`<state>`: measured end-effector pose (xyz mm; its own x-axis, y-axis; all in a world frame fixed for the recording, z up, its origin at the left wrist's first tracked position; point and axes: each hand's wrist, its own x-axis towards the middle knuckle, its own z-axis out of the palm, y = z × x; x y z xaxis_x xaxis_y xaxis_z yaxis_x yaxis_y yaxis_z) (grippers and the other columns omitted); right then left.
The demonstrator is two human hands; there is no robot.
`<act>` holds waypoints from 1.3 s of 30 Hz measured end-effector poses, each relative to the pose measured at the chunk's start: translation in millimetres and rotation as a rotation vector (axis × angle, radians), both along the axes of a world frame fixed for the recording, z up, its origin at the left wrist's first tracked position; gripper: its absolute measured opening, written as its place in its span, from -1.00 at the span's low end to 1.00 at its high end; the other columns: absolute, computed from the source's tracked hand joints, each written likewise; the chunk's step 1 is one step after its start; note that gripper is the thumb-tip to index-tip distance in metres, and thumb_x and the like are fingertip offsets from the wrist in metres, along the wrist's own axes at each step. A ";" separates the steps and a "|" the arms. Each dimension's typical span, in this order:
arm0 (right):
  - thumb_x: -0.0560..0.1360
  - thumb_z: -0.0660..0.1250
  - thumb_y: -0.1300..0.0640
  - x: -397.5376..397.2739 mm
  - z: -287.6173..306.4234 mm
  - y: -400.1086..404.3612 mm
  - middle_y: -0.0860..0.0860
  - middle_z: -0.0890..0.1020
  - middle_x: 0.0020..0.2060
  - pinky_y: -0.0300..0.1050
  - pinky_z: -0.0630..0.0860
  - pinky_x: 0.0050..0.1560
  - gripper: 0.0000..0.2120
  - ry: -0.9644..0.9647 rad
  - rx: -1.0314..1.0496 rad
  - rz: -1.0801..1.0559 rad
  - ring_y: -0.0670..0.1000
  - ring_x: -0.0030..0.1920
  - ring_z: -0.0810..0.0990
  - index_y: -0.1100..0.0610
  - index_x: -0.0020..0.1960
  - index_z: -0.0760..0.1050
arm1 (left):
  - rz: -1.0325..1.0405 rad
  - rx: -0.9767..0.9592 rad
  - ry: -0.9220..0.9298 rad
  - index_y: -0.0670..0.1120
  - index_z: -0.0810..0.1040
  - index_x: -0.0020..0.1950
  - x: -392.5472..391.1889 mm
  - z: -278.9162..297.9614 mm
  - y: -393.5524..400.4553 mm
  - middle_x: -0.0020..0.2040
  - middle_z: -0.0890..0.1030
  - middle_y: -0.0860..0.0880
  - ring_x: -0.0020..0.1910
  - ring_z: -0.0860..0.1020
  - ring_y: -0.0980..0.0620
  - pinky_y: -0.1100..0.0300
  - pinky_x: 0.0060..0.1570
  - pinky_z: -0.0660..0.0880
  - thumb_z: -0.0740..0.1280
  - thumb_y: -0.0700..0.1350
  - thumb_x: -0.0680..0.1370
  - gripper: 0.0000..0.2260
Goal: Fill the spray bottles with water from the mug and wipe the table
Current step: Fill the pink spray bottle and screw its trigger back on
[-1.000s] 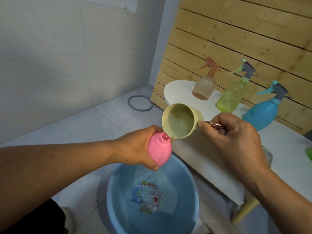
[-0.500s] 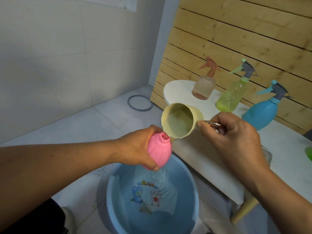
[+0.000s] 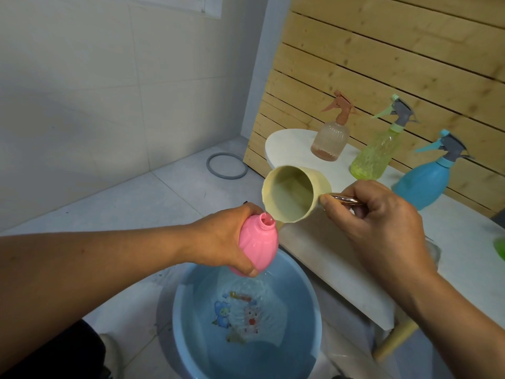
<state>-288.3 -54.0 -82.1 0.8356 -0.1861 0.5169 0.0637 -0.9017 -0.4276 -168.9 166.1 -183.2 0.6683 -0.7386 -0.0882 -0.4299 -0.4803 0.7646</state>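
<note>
Pouring over the blue plastic basin (image 3: pixel 188 318), the right hand (image 3: pixel 382 231) grips the cream mug's (image 3: pixel 295 198) handle; the left hand (image 3: pixel 226 239) clasps the tilted pink plastic bottle (image 3: pixel 259 244). Water may miss its narrow neck.

Pale tiled wall (image 3: pixel 95 99), grey tiled floor (image 3: pixel 153 198), pine slat panelling (image 3: pixel 382 58), window frame (image 3: pixel 191 4)

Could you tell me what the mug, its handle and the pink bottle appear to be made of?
The mug looks like matte cream plastic: dull, even colour, faceted wall. Its handle, held in the right hand, looks like polished rose-gold metal or plating, with bright glints. The pink bottle, held in the left hand, looks like opaque, slightly glossy ribbed plastic with a moulded neck.
</note>
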 end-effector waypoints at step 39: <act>0.53 0.41 -0.09 -0.5 -1.4 1.2 -0.12 0.39 -0.41 -0.13 0.23 -0.38 -0.74 -0.060 -0.119 0.025 -0.10 -0.35 0.40 0.01 -0.26 0.50 | 0.005 0.002 0.005 0.20 0.29 0.39 -4.9 4.2 -0.3 0.21 0.48 0.23 0.18 0.51 0.13 0.17 0.01 0.66 0.70 0.02 0.28 -0.17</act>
